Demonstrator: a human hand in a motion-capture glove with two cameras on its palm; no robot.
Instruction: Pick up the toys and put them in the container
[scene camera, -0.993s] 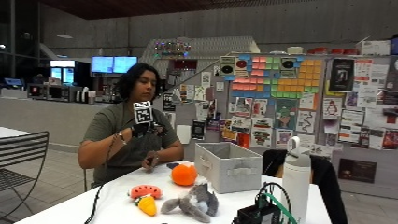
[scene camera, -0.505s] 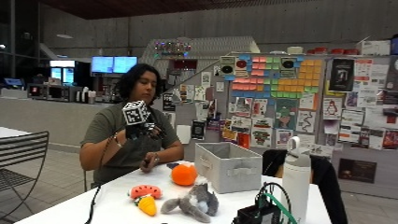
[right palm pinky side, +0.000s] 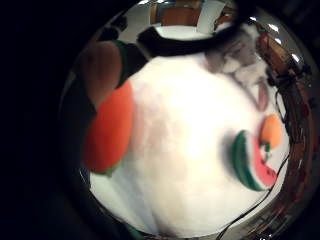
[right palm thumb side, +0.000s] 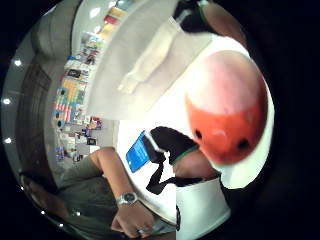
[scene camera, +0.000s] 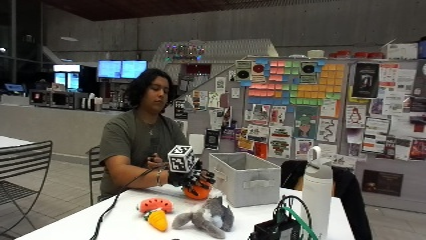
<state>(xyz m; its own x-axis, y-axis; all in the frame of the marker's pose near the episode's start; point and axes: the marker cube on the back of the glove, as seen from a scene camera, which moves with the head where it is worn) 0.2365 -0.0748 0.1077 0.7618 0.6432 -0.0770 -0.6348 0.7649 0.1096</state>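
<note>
— What's the gloved hand (scene camera: 194, 181) doing?

— It's down on the orange ball (scene camera: 198, 191), fingers curled over the top of it. The ball looks to be sitting on the table (scene camera: 86, 225), just beside the grey bin (scene camera: 245, 178). Whether it's off the surface at all, I can't tell.

— And the bare hand?

— Tucked near the person's waist, a watch on its wrist (right palm thumb side: 128, 198); it holds none of the toys.

— Other toys?

— A watermelon slice (scene camera: 155, 204) with a carrot (scene camera: 158, 220) touching it, nearer the front edge, and a grey plush (scene camera: 208, 218) lying just beside those. A white bottle (scene camera: 317, 192) stands well off past the bin.
</note>
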